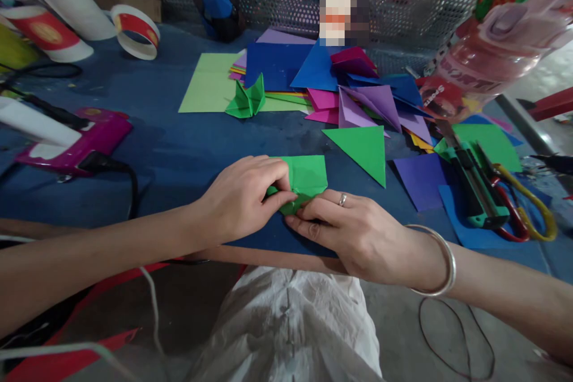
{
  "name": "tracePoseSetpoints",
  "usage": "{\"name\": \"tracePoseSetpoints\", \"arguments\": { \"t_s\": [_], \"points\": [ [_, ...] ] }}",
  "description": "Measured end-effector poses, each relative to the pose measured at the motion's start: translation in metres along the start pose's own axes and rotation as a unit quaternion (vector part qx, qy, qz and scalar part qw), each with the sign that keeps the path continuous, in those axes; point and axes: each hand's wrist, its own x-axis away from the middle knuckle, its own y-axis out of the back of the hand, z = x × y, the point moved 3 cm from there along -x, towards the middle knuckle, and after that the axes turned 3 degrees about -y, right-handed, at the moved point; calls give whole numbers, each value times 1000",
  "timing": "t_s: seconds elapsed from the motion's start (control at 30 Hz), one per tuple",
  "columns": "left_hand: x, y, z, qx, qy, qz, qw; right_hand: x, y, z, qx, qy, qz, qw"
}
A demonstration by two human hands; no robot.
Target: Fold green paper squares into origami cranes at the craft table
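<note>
Between my two hands, near the front edge of the blue table, is a partly folded sheet of green paper (310,172). My left hand (246,196) pinches its left side with thumb and curled forefinger. At its lower right edge, the fingers of my right hand (347,224) press on a small folded flap, and the thumb is mostly hidden. Just behind lies a green paper triangle (364,150). Farther back a folded green paper piece (247,99) with raised points stands on a light green sheet (201,80).
Coloured papers (280,65) pile up at the back. On the right are a box cutter (477,182), scissors (532,203) and a pink bottle (483,59). A purple glue gun or similar device (89,140) with cords lies left, near a tape roll (136,31).
</note>
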Motion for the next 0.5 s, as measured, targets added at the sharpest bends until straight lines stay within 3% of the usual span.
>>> {"name": "tracePoseSetpoints", "arguments": {
  "t_s": [0.17, 0.5],
  "points": [
    [0, 4, 4, 13, 16, 3, 1000, 0, -2, 0, -2, -8, -1, 1000],
    [7, 7, 19, -81, 47, -72, 993, 2, -3, -1, -6, -16, 4, 1000]
  ]
}}
